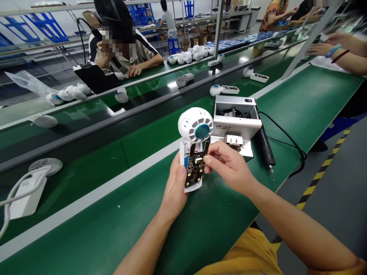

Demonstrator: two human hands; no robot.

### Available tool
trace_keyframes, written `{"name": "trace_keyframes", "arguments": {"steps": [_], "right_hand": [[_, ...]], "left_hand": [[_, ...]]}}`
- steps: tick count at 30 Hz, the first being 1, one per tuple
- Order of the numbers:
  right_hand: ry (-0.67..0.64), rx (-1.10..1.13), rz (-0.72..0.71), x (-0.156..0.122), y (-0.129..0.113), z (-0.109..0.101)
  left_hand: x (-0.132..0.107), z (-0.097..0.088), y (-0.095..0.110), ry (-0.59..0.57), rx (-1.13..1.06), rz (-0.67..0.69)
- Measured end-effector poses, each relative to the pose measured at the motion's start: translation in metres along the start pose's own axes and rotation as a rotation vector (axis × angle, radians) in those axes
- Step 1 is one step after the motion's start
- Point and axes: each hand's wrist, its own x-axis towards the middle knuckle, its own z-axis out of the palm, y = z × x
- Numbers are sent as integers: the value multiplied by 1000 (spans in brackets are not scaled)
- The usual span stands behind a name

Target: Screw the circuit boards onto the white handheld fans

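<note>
My left hand (173,187) grips the open white handle of a small handheld fan (195,124), whose round head has grey vents and a blue centre. A black circuit board (194,167) with several small white components lies along the open handle, and the handle's inner parts are mostly hidden behind it. My right hand (231,166) pinches the board's upper edge between thumb and fingers. Just behind that hand stands a silver screw feeder box (235,116) marked KTOOLS. To its right lies a black electric screwdriver (265,147), close to my right hand but not touching it.
A green assembly bench (226,214) runs under my hands beside a dark conveyor belt (86,152). Several white fan parts stand along the belt. A co-worker's hands (329,49) rest at the upper right, and another person (126,49) sits across the line.
</note>
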Motion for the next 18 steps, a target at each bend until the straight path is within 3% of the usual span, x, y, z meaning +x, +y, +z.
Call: {"name": "trace_keyframes", "arguments": {"steps": [4, 13, 18], "right_hand": [[20, 170, 100, 3, 4, 2], [-42, -64, 137, -4, 5, 1], [-99, -173, 72, -3, 6, -3]], "left_hand": [[2, 1, 1, -49, -118, -107], [1, 2, -3, 0, -184, -118], [0, 3, -3, 23, -181, -136]]}}
